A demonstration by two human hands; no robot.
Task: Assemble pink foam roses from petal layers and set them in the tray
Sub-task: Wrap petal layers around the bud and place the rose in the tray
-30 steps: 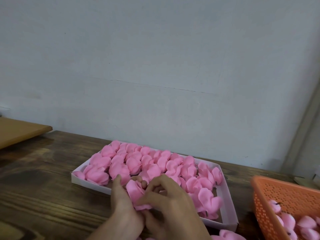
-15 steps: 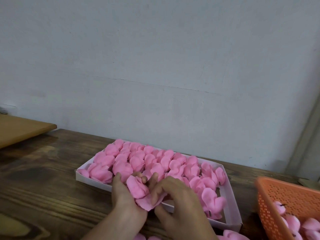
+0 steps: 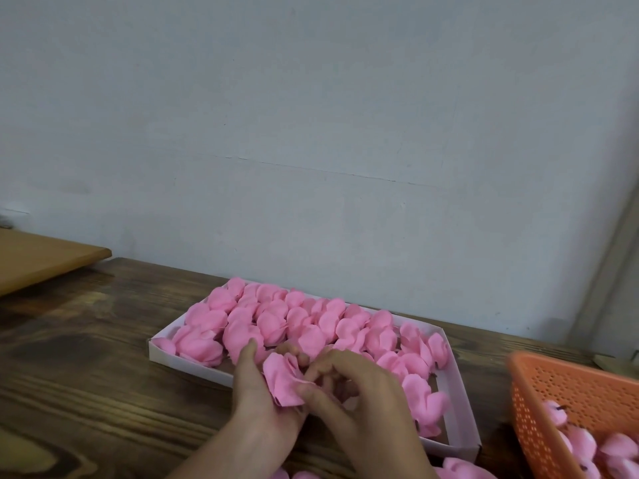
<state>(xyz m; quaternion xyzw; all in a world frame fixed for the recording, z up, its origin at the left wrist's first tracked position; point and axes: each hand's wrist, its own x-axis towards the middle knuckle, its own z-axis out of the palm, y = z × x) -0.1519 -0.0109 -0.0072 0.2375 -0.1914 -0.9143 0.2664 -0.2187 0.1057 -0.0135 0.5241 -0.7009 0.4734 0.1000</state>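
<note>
Over the tray's near rim: my two hands meet around one pink foam rose [image 3: 281, 382] — it is off the table, held just above the front wall of the tray [image 3: 188, 361].
Left hand [image 3: 257, 392]: I cradle the rose from its 9 o'clock side, with my thumb stretched up along the petals. My other fingers are curled behind it, their tips showing past the top.
Right hand [image 3: 356, 392]: I come in from 3 o'clock with fingers bent, thumb and fingertips pinching the rose's lower petal edge.
Tray: white and shallow, it lies at 12 o'clock from my hands on the dark wooden table [image 3: 86, 357], running slantwise from about 10 o'clock to 4 o'clock.
Finished roses [image 3: 276, 319]: they sit in packed rows across the tray, densest toward 11 o'clock. A bare strip of tray floor shows at the near right corner.
Basket [image 3: 570, 385]: orange and perforated, it stands at 3 o'clock, apart from the tray and cut off by the frame edge. Pink foam pieces [image 3: 581, 440] lie inside it.
Loose pieces [image 3: 460, 470]: a few pink bits lie on the table at 5 o'clock — partly out of view.
Board [image 3: 41, 261]: lighter wood, far off at 9 o'clock.
</note>
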